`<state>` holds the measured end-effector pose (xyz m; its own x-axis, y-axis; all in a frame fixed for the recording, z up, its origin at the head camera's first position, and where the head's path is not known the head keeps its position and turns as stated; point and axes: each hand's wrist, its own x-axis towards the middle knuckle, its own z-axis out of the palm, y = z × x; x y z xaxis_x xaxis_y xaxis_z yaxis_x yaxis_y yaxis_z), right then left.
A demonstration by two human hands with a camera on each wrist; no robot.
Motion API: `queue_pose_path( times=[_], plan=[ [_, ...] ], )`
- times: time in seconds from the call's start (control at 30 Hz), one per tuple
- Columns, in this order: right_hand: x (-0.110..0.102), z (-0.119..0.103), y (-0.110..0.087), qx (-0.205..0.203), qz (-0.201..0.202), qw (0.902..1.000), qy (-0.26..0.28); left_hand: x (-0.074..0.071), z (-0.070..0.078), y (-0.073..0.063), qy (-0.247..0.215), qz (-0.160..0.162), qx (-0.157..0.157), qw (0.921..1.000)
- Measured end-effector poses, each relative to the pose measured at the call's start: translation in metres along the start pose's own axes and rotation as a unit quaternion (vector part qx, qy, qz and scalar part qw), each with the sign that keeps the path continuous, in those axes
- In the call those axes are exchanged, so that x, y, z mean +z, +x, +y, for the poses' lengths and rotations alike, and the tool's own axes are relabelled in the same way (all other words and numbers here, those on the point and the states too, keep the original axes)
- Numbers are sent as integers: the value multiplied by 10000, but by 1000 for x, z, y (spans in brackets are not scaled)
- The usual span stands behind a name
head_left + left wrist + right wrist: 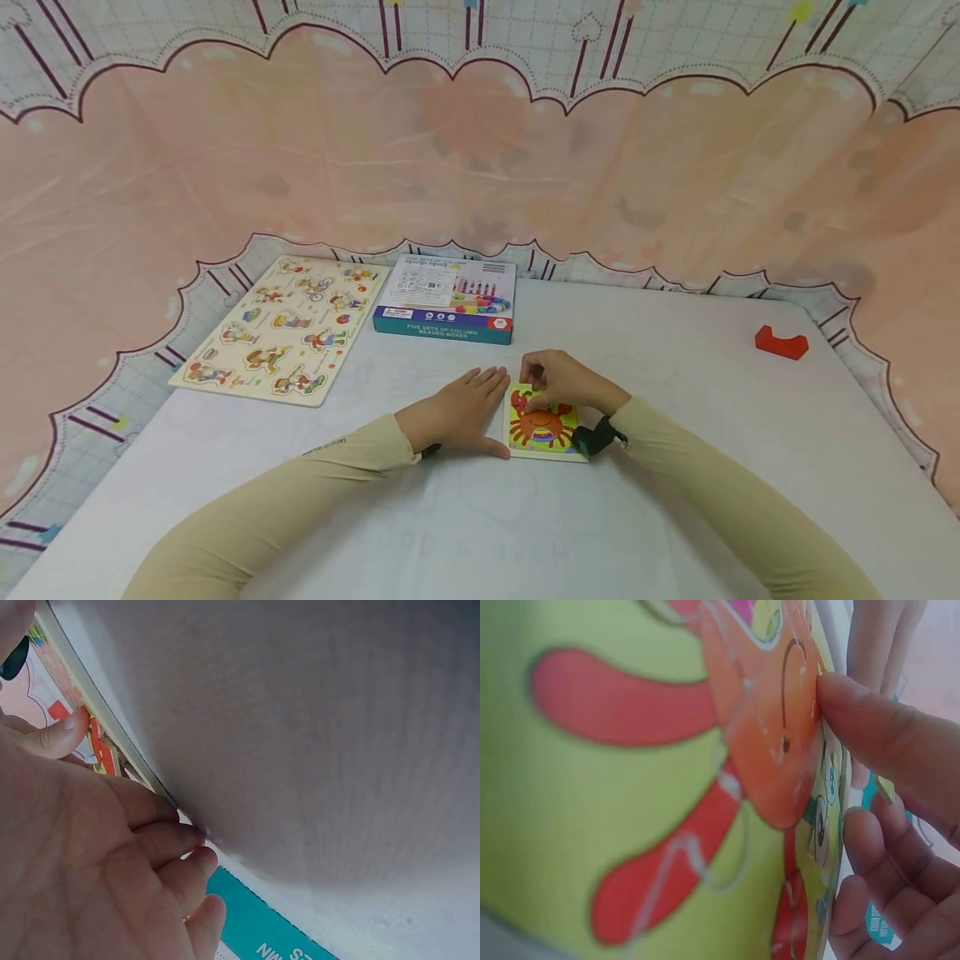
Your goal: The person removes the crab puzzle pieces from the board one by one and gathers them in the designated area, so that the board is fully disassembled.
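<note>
A crab puzzle [542, 429] with a yellow ground and a pale board lies in front of me on the white table. My left hand [461, 410] is spread flat at its left side, thumb by the near corner and fingertips along the left edge. Over the puzzle's upper part, my right hand [566, 379] bends its fingers and thumb around a puzzle piece [886, 789], of which only a small yellow-green bit shows. The right thumb [862, 712] touches the crab's picture. Most of that piece is hidden by the fingers.
Behind the left hand lies a large picture board [288, 333] with figures of children. Beside it is a flat boxed bead set [446, 304] with a teal side. A red notched block [782, 342] sits at the far right. Patterned cloth [480, 167] rises behind the table.
</note>
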<state>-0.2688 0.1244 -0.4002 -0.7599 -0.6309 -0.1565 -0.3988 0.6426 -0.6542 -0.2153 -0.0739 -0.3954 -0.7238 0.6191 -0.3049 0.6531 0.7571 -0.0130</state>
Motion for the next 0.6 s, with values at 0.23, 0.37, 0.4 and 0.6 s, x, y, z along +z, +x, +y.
queue_pose_path(
  times=[0.23,0.37,0.4,0.6],
  plan=[
    [-3,3,-5,-4,-11,10000,38,-2,0,0,-66,-21,9,10000],
    [-3,6,-6,-70,44,9999,76,-2,0,0,-66,-41,-13,10000],
    [-3,6,-6,-72,66,9999,97,-2,0,0,-66,-41,-17,10000],
    [-2,8,-9,-215,177,9995,168,0,0,0,-74,-20,-36,10000]
  ],
)
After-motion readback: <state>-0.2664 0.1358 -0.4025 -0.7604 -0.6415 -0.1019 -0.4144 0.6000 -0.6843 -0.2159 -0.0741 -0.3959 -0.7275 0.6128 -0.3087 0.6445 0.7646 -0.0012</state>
